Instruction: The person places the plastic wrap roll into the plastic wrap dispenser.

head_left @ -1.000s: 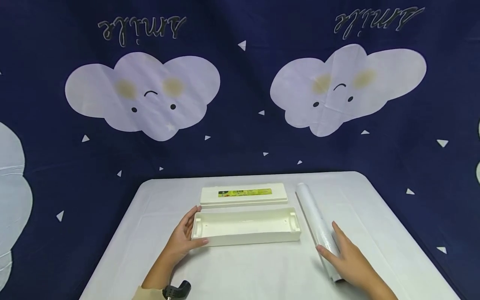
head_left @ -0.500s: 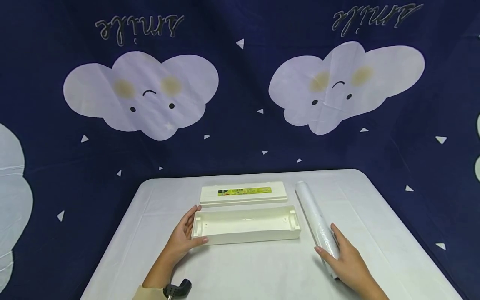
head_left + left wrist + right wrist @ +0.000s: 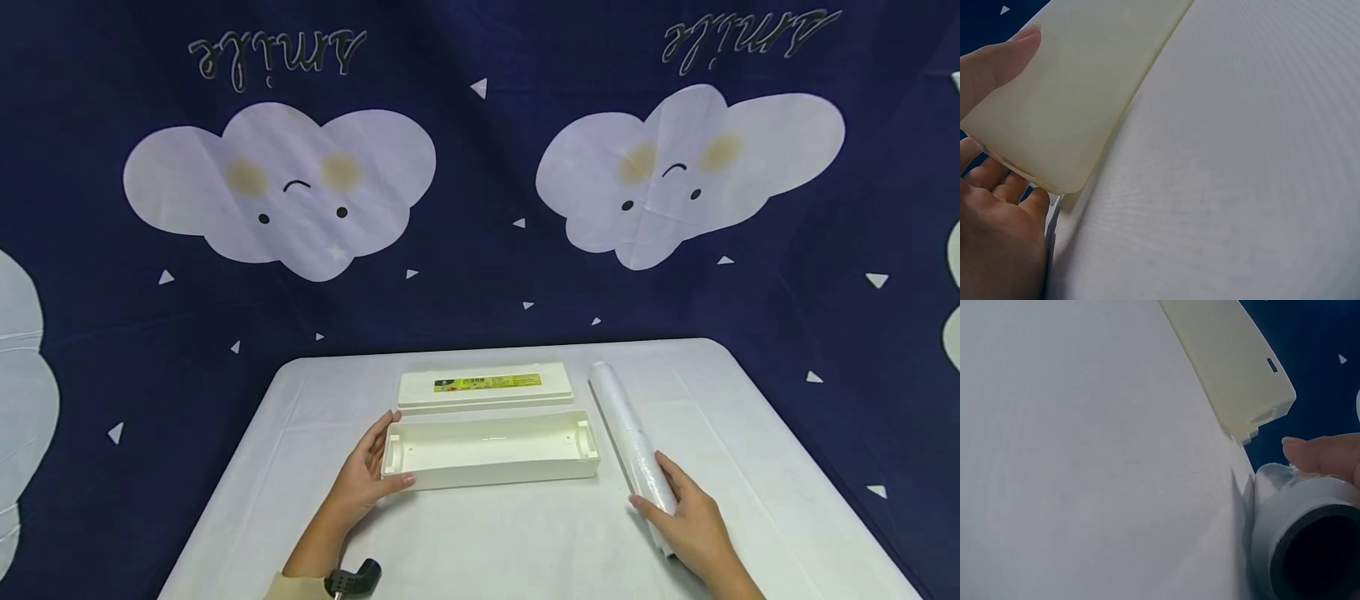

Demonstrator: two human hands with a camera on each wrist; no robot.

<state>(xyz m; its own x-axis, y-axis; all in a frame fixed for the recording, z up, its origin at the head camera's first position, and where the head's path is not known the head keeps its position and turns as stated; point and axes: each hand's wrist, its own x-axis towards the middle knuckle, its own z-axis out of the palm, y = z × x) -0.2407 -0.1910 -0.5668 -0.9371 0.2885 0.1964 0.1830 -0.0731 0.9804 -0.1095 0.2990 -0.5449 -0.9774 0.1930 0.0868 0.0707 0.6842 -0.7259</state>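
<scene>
A long cream plastic box (image 3: 491,477), lidless and hollow, sits lengthwise on the table. My left hand (image 3: 363,479) holds its left end, thumb on the front wall and fingers around the end. The left wrist view shows that thumb flat on the box wall (image 3: 1079,94). To the right, a roll of cling film (image 3: 630,433) lies slanted, its far end beside the lid. My right hand (image 3: 693,517) grips the near part of the roll between thumb and fingers. In the right wrist view, the roll's dark hollow core (image 3: 1319,556) faces the camera, below the thumb.
Behind the box lies its matching cream lid (image 3: 420,392), bearing a yellow-green label (image 3: 487,383). Everything rests on a white-covered table (image 3: 525,542) with rounded far corners. A dark blue cloth (image 3: 480,308) printed with clouds hangs behind the table.
My right hand and the near end of the cling film roll have shifted slightly left. My left hand stays on the box, which has not visibly moved.
</scene>
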